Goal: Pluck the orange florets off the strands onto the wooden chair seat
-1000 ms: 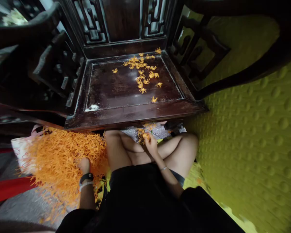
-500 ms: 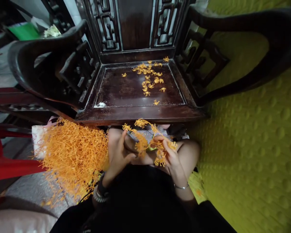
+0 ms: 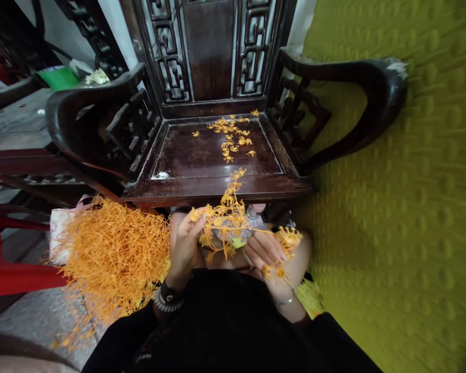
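My left hand (image 3: 187, 239) pinches one end of a branching orange strand cluster (image 3: 229, 212), thumb against fingers. The cluster stretches across the gap between my hands, above my lap, and its upper tip overlaps the chair's front edge. My right hand (image 3: 266, 251) has its fingers curled round the other end, with orange tufts (image 3: 289, 239) sticking out beyond the fingers. Several small orange pieces (image 3: 228, 159) lie scattered on the dark wooden chair seat (image 3: 186, 155) in front of me.
A large heap of orange strands (image 3: 116, 254) is at my left, beside a white and pink bag (image 3: 59, 235). Carved armrests (image 3: 384, 98) flank the seat. A yellow-green textured surface (image 3: 404, 217) rises at the right. A red stool (image 3: 19, 274) stands far left.
My left hand has closed on the cluster, which is now spread wider between my hands. My right hand has turned and lowered slightly. The camera view has shifted.
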### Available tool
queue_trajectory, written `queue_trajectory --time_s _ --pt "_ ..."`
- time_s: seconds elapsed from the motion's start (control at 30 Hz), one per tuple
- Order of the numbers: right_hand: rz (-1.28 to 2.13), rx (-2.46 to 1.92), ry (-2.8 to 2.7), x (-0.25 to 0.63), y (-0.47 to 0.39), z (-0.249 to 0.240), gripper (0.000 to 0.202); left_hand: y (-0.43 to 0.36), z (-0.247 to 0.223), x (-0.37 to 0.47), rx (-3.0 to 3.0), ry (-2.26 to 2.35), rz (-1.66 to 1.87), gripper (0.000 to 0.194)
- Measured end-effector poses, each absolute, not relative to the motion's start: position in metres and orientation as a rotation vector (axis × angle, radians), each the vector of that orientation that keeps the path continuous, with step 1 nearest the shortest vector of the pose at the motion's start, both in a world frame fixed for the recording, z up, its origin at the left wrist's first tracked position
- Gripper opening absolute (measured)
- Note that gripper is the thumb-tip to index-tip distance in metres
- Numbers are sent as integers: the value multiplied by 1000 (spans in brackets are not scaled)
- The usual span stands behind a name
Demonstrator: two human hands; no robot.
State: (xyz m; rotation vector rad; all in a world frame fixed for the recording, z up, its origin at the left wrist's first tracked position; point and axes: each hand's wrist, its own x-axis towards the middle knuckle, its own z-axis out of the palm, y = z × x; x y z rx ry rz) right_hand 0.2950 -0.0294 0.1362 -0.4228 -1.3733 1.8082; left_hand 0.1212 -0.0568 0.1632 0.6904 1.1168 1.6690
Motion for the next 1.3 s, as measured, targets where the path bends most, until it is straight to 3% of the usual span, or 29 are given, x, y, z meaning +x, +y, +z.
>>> queue_trajectory --time_s 0.1,0.2,0.4,0.5,0.57,0.63,0.77,0.9,1.17,1.3 --pt "2005 -186 -1496 304 -38 156 65 -56 175 116 568 1080 1859 25" --pt "2072 -194 -1773 308 -45 175 44 -63 187 102 567 1084 2108 21" --pt "1711 -239 -2300 304 -49 189 26 -89 197 81 524 1056 2277 18" --pt "1624 -199 -2254 297 -53 184 26 -97 197 89 583 1041 2165 19" --pt "1708 -329 -2006 289 -57 177 35 -101 196 96 719 1030 1988 25" --pt "1856 -514 -1690 280 -59 168 31 -106 193 102 894 954 1768 32" --pt "1932 -734 -1277 266 -58 160 25 -113 178 104 983 930 1455 66" --pt "1900 -696 -1118 260 -66 159 25 -111 152 99 750 1120 1506 36" --pt "1981 -483 -1010 242 -102 144 43 -107 130 61 378 1180 1917 37" --pt "1994 -508 -935 246 -96 145 51 -118 129 49 325 1180 1939 22"
